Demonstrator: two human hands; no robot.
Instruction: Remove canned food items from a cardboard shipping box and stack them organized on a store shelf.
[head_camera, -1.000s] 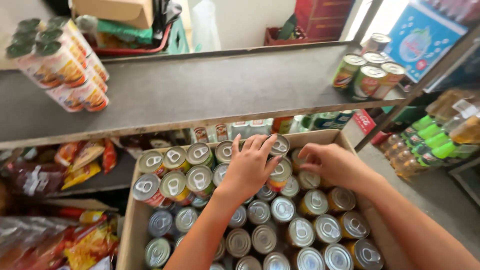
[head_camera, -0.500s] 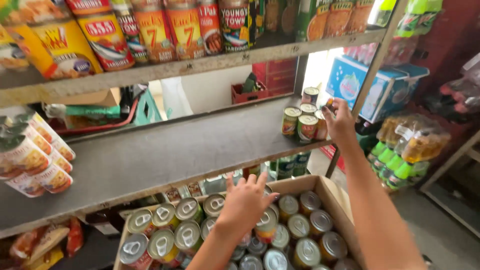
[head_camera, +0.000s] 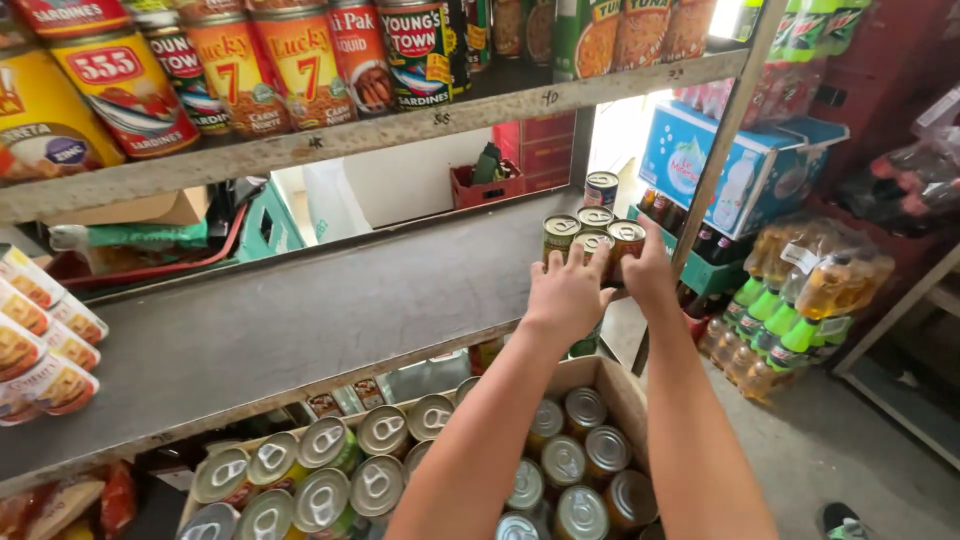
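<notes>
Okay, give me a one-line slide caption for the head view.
Both hands, left and right, set cans on a grey shelf above an open box of cans.

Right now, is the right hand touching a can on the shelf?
Touching: the head view shows the right hand wrapped against the orange-banded can on the grey shelf.

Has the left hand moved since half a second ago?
Yes. The left hand has gone up from the cardboard box of cans to the cans on the grey shelf.
</notes>
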